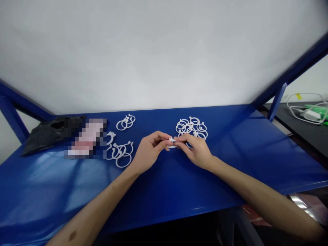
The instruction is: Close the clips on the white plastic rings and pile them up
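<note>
Between my two hands is a white plastic curtain ring (172, 139), its small eyelet end pinched at the fingertips. My left hand (151, 150) grips it from the left side, thumb against fingers. From the right, my right hand (196, 148) pinches the same ring. Part of its loop shows below the fingers; the rest is hidden. Just behind my right hand lies a pile of similar white rings (194, 123). To the left of my left hand, more white rings (123, 160) lie in a loose cluster, with a few rings (125, 123) farther back.
Everything lies on a blue tabletop (164, 194) with a pale wall (164, 54) behind it. At the left are a black plastic bag (43, 135) and a pixelated pinkish object (88, 138). Beyond the right frame post (278, 102), a white cable (294, 116) rests on a dark surface.
</note>
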The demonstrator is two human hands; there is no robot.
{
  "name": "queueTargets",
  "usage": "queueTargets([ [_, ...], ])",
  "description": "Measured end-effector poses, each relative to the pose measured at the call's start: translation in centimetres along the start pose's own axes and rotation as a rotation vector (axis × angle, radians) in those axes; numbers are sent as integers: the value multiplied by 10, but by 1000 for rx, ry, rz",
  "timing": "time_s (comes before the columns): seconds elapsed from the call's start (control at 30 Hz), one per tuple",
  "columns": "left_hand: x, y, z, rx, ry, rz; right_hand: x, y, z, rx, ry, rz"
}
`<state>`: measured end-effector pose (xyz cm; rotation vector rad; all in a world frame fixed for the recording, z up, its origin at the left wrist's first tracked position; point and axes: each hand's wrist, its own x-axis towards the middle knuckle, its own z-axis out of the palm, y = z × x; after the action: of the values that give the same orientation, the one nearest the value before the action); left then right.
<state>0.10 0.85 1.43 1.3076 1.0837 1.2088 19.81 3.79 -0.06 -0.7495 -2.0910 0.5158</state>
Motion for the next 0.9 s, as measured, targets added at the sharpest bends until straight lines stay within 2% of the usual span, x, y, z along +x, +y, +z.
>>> queueTargets([
  [0.13, -5, -8, 1, 159, 56, 30, -1, 2, 2, -7, -55, -60],
  [0.27, -10, -12, 2, 355, 97, 104, -5, 3, 0, -123, -91, -130],
  [0.43, -11, -9, 3, 547, 48, 268, -6, 2, -1, -230, -139, -228],
  [0.57, 4, -8, -14, 746, -38, 355, 3, 4, -5, -303, -70, -249],
  [0.6, 9, -8, -23, 837, -35, 373, 6, 6, -9, -342, -51, -224],
  [0.67, 20, -11, -45, 1078, 101, 351, 13, 12, -20, -460, -9, -131],
  [0.77, 30, -17, -75, 1365, 269, 176, 21, 28, -46, -647, 35, 79],
  [0.83, 33, -21, -88, 1462, 291, 67, 24, 42, -64, -710, 36, 202],
  [0.9, 33, -22, -94, 1523, 277, 20, 25, 53, -77, -719, 29, 303],
])
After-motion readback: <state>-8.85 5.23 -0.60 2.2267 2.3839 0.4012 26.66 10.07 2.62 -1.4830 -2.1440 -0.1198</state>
